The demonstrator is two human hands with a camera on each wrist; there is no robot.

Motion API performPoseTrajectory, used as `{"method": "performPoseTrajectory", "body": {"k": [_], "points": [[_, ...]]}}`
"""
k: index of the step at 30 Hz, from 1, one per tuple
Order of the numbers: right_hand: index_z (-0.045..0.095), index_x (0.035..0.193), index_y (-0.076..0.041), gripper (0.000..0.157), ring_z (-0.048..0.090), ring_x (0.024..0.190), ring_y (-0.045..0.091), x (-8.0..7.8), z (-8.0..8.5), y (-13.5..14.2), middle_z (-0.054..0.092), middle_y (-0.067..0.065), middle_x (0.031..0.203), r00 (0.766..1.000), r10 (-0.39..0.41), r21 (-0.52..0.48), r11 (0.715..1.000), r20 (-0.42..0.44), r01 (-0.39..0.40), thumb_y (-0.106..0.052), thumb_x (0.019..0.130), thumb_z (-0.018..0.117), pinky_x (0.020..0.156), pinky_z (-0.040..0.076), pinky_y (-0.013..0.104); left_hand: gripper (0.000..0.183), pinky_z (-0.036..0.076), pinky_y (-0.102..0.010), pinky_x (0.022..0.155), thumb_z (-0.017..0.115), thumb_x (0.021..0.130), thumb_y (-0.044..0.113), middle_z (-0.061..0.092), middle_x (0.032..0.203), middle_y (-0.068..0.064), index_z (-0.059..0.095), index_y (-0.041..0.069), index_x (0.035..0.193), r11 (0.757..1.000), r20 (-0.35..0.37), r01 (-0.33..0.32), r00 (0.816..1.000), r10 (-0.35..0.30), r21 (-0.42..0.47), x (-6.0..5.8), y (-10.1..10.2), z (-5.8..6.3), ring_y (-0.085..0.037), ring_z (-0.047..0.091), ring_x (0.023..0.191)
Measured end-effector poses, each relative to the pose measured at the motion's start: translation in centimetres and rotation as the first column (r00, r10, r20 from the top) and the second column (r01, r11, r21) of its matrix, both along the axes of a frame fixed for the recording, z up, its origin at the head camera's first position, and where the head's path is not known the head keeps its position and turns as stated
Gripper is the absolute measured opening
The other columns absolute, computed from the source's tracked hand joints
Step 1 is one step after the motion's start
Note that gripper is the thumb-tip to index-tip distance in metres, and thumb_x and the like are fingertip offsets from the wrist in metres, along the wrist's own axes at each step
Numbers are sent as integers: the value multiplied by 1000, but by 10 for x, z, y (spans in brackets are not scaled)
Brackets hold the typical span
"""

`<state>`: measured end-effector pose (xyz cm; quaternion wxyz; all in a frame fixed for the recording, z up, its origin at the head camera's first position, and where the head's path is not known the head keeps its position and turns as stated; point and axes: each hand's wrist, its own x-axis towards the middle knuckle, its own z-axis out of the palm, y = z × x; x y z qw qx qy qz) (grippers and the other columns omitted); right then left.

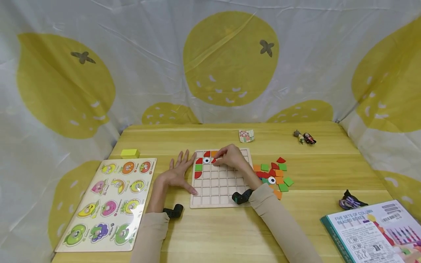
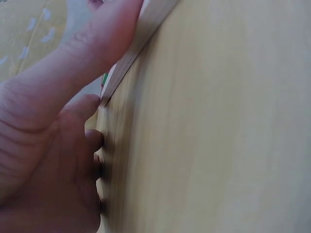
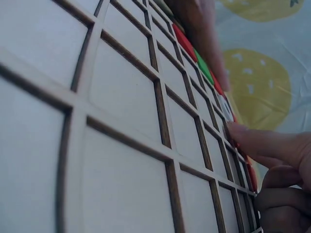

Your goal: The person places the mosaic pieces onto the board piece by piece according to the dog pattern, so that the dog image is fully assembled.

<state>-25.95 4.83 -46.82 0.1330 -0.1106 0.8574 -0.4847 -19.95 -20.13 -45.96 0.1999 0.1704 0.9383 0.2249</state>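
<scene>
Tile [image 1: 213, 160], small, flat, red, is pinched by R hand [image 1: 231, 157] near far edge of pale wooden grid board [image 1: 206, 189]; prob. light, stiff, best gripped by rim. L hand [image 1: 177, 176], fingers spread, touches board.

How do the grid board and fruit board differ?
Contents: the grid board is mostly bare square cells with a few coloured pieces; the fruit board shows rows of fruit pictures.
Shape: the grid board looks roughly square, the fruit board longer than wide.
Contact: the left hand touches the grid board; neither hand touches the fruit board.
Shared: both lie on the table.
</scene>
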Motion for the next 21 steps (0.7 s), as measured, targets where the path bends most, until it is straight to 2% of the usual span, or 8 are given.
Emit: {"method": "performPoseTrajectory", "body": {"k": [4,14,17,21], "points": [[78,85,-11,20,37,60,14,-1,2,0,68,4,82,999,30,-9,1000,16,-30,-18,69,87,55,29,25,144,-12,-67,114,89,52,56,-18,161,-17,-3,22,156,1000,-2,-2,1000,2,13,0,-1,-2,-38,-22,148],[79,89,-15,20,36,63,14,-2,4,7,71,2,95,999,49,26,998,-5,-49,-20,71,86,55,28,24,144,-12,-66,114,90,51,55,-18,161,-16,-3,22,156,1000,9,-2,1000,2,11,0,0,0,-36,-22,148],[79,94,-16,22,34,60,14,-1,9,18,66,-1,79,999,44,18,999,-29,-43,-22,74,84,54,27,25,144,-12,-66,115,90,51,55,-18,161,-15,-3,22,156,1000,8,0,1000,0,8,-1,1,0,-36,-22,148],[77,101,-13,24,29,52,14,3,22,53,41,-2,55,997,34,32,999,-64,-32,-23,79,80,50,25,25,144,-12,-66,114,89,51,56,-18,161,-17,-3,21,157,1000,3,-2,1000,2,13,0,-1,0,-37,-22,148]]}}
